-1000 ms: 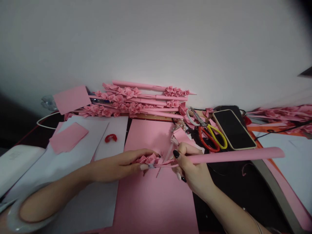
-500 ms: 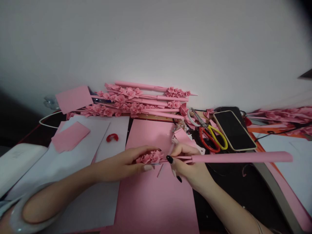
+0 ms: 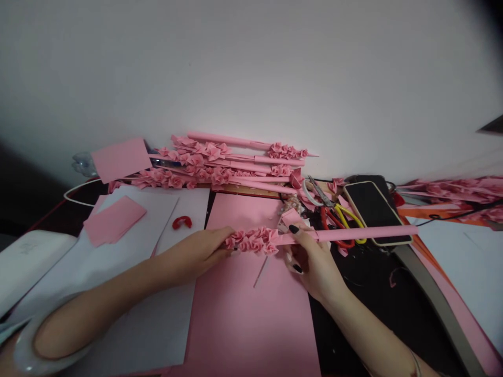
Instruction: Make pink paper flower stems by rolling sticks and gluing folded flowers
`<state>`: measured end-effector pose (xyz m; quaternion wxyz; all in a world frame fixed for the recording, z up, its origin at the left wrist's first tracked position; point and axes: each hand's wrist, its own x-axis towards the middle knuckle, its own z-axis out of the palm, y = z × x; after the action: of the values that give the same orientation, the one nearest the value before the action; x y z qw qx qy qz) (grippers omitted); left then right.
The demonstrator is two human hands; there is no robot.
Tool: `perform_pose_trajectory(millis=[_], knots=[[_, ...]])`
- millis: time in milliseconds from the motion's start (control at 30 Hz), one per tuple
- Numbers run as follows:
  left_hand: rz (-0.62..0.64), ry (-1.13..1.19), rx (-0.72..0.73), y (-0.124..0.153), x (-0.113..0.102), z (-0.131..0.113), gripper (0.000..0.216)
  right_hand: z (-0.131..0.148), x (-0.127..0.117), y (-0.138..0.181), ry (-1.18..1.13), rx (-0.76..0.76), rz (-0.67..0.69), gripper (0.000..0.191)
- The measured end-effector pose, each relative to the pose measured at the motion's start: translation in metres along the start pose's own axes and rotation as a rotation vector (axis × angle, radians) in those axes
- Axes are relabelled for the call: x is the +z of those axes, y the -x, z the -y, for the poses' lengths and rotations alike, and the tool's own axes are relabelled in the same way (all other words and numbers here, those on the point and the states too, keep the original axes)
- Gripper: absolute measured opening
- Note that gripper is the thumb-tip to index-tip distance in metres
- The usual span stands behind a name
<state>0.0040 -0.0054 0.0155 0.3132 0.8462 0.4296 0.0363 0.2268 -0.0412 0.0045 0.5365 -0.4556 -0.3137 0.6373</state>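
A pink paper flower stalk [image 3: 253, 241] lies level between my hands, its folded blossoms bunched on the left and a long rolled paper stem [image 3: 369, 233] reaching right. My left hand [image 3: 210, 250] is closed on the tip of the blossom end, its fingertips partly hidden. With thumb and fingers, my right hand [image 3: 312, 256] pinches the stalk where the blossoms give way to the stem. Beneath it lies a large pink paper sheet [image 3: 251, 324], with a thin stick [image 3: 260, 272] resting on it.
Finished flower stalks [image 3: 212, 162] are piled along the wall. Right of centre lie scissors [image 3: 341, 222], partly behind the stem, and a phone [image 3: 375, 209]. White sheets [image 3: 157, 324], small pink squares [image 3: 116, 220] and a red curved piece [image 3: 182, 222] are on the left.
The flower stalk has shifted left and up, and turned so more blossoms show. My left hand has slid left to the blossom tip; my right hand still holds the stalk.
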Motion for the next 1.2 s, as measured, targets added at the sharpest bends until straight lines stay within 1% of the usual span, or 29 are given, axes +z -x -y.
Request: perform_pose_trajectory(millis=[67,133,300,533,700,833,1033,1200], knots=[[-0.010,-0.005,0.005,0.000,0.001,0.000,0.023,-0.003,-0.002,0.000,0.032,0.029,0.014,0.035],[-0.019,-0.019,0.020,0.001,-0.001,-0.002,0.021,-0.005,-0.003,0.000,0.022,0.026,0.028,0.039],[0.019,-0.064,-0.005,0.003,-0.005,-0.008,0.021,-0.008,-0.002,-0.002,-0.102,0.013,0.046,0.040],[-0.005,-0.011,0.005,0.006,-0.004,-0.012,0.020,-0.009,0.003,0.002,-0.082,-0.034,0.010,0.041],[0.044,0.017,0.026,0.004,0.000,-0.013,0.020,-0.011,0.007,0.006,-0.035,-0.076,-0.037,0.039],[0.065,0.028,0.006,0.004,0.001,-0.014,0.019,-0.015,0.007,0.007,-0.042,-0.063,-0.042,0.037],[0.064,0.057,0.014,0.004,0.003,-0.016,0.019,-0.021,0.006,0.010,-0.068,-0.048,-0.069,0.035],[0.056,0.106,0.033,0.004,0.006,-0.017,0.021,-0.024,0.006,0.012,-0.105,-0.066,-0.085,0.035]])
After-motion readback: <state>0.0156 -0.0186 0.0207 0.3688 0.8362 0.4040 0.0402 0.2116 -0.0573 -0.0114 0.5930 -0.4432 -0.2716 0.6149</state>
